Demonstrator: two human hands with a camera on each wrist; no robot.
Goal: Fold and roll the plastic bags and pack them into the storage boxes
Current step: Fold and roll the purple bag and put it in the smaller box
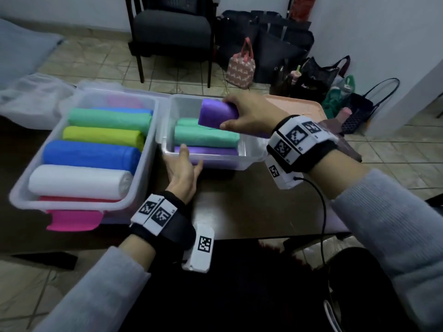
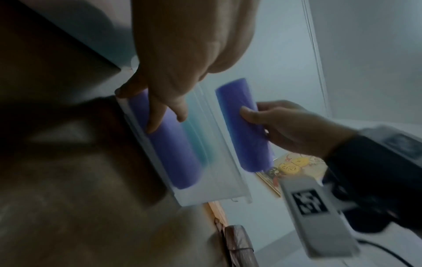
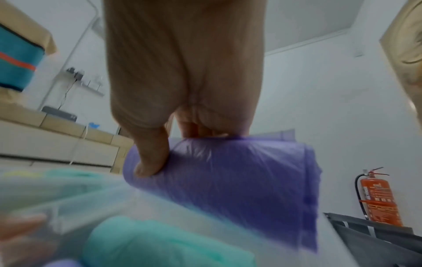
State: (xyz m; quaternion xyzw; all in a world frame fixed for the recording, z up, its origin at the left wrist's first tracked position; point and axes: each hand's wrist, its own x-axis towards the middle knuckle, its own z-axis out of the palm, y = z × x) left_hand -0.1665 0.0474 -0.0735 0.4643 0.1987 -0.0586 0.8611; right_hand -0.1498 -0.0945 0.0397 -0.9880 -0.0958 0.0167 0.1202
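Observation:
My right hand (image 1: 224, 113) grips a rolled purple bag (image 1: 215, 113) above the back of the small clear storage box (image 1: 220, 157); the thumb presses the roll's near side. The right wrist view shows that roll (image 3: 228, 180) pinched between thumb and fingers. Two teal rolls (image 1: 206, 136) and another purple roll (image 1: 208, 150) lie in the box. My left hand (image 1: 191, 156) rests against the box's front wall, thumb at the rim, fingers fairly straight (image 2: 155, 124). The larger clear box (image 1: 79, 204) on the left holds green, yellow, blue and white rolls.
A pink flap (image 1: 72, 219) sticks out under the large box's front. A peach tray (image 1: 294, 104) lies behind the small box. Loose clear plastic (image 1: 36, 97) is piled at the back left. Beyond the dark table (image 1: 239, 207) stand a chair (image 1: 172, 32) and bags (image 1: 263, 44).

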